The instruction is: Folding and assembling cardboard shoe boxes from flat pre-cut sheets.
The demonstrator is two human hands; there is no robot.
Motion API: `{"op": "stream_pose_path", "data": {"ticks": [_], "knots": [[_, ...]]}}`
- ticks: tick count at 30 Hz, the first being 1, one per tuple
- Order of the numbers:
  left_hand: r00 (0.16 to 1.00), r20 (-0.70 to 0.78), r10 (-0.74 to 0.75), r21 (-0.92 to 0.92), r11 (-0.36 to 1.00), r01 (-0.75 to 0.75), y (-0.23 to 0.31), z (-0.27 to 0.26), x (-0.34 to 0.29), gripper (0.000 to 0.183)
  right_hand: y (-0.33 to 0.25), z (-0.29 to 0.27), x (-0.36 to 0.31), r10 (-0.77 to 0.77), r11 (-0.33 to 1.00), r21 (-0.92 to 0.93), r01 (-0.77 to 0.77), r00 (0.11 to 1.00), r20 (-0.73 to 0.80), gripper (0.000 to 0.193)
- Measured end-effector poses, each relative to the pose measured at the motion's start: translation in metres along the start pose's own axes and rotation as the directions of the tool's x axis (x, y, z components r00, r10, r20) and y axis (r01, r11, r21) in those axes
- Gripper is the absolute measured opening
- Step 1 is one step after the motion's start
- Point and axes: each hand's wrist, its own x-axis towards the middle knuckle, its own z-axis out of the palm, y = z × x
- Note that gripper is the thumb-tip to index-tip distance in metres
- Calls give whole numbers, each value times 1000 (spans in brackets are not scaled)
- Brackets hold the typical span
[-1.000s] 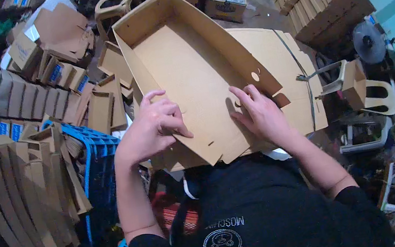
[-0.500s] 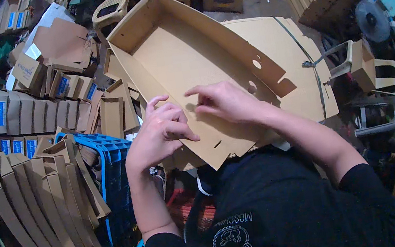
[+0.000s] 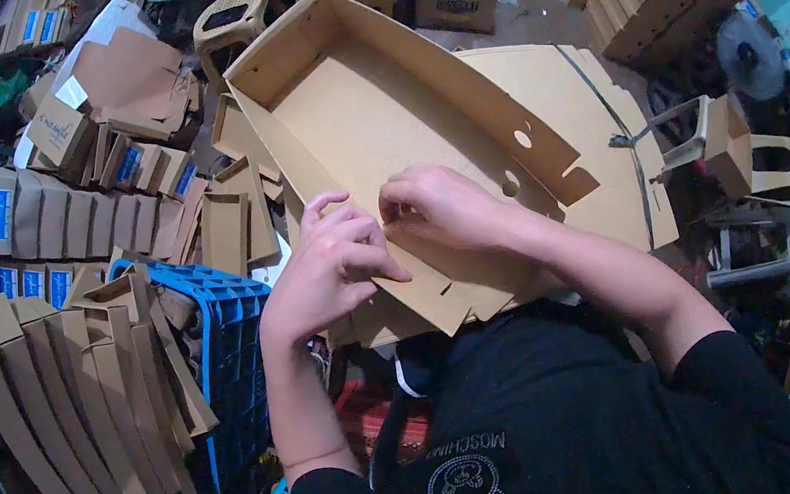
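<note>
A partly folded brown cardboard box (image 3: 386, 112) lies at an angle in front of me, its far end and long sides standing up and its near end loose. My left hand (image 3: 336, 255) is closed around the left side wall near that loose end, thumb and fingers bent over the cardboard. My right hand (image 3: 440, 205) is inside the box with its fingers curled together against the same wall. Whatever is between those fingertips is hidden. Two round holes pierce the right wall close to its near end.
Beneath the box are strapped flat cardboard sheets (image 3: 544, 84). A blue plastic crate (image 3: 227, 341) and upright folded cardboard pieces (image 3: 103, 399) stand at left, with stacked boxes (image 3: 37, 216) behind. Plastic stools, including a beige one (image 3: 232, 17), and a fan (image 3: 748, 46) stand around.
My right hand has moved slightly left to the wall, and its stretched index finger has curled in. The box has shifted a little right and nearer; my left hand keeps its grip.
</note>
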Motion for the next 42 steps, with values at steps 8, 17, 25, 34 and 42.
{"op": "stream_pose_path", "data": {"ticks": [8, 17, 25, 34, 42], "knots": [[1000, -23, 17, -2, 1000, -17, 4, -2, 2, 37, -40, -168, -41, -145, 988, -124, 95, 850, -506, 32], [998, -45, 49, -9, 999, -50, 3, 4, 9, 37, 17, -152, -103, 491, 869, 262, -421, 802, -339, 55], [997, -57, 47, 11, 999, -47, 3, 4, 8, 33, 25, -139, -80, 579, 749, 500, -435, 797, -172, 36], [994, -86, 66, 0, 998, -67, 2, 3, 6, 29, 39, -143, -74, 652, 435, 809, -396, 758, 21, 34], [994, -87, 66, -26, 997, -68, 0, 4, 7, 28, 66, -130, -77, 540, 532, 796, -288, 840, -56, 33]]}}
